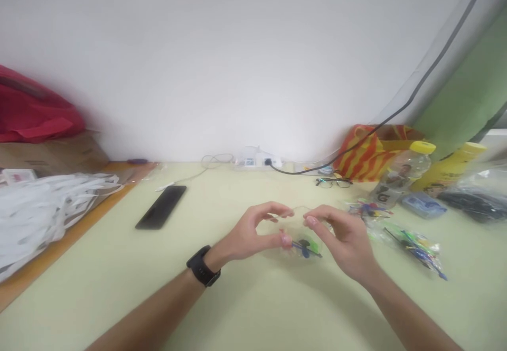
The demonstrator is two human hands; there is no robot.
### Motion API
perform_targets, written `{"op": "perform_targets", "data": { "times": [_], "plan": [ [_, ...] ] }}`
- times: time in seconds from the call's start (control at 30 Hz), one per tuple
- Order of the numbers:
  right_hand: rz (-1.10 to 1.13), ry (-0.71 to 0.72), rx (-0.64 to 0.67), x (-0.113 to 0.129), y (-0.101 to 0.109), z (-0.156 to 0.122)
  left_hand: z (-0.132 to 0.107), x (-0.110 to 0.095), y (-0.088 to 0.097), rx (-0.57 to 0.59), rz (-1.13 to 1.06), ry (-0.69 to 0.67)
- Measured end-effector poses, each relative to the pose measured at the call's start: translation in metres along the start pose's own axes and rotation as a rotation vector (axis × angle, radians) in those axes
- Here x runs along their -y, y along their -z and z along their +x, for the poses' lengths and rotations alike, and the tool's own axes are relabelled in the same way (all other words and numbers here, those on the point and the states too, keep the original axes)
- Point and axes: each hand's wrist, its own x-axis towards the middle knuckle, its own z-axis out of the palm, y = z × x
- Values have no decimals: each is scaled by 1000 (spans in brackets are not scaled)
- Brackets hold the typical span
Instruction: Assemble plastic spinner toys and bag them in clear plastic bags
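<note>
A clear plastic bag (311,245) with green, blue and dark small parts inside hangs between my hands, above the table (253,308). My left hand (257,232), with a black watch (203,266) on its wrist, curves around the bag's left side, fingers above and thumb lower against it. Opposite it, my right hand (344,237) pinches the bag's upper right edge between thumb and fingers. The bag's thin, see-through rim shows faintly between the fingertips. Exactly what the parts inside are, I cannot make out.
Right of my hands lie more bags of coloured parts (420,250), a bottle (404,174) and a striped bag (360,153). Glasses (334,182) and a power strip (257,160) sit near the wall. Leftward are a phone (161,207) and white straps (47,211).
</note>
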Motion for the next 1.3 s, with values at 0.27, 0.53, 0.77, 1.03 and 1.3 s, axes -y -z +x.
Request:
{"op": "perform_targets", "data": {
  "times": [0.27, 0.53, 0.77, 1.03, 1.3],
  "plan": [
    [193, -277, -2, -12, -10, 6, 2, 12, 0, -104, -123, 170],
    [257, -408, 125, -35, -23, 3, -2, 41, 13, -75, -217, 272],
    [254, -395, 113, -37, -21, 2, -2, 37, 15, -60, -199, 265],
    [288, -383, 56, -36, -13, 6, 2, 39, 19, -177, -142, 198],
    [316, -370, 85, -34, -4, 7, 2, 35, 28, -157, -135, 174]
  ]
}}
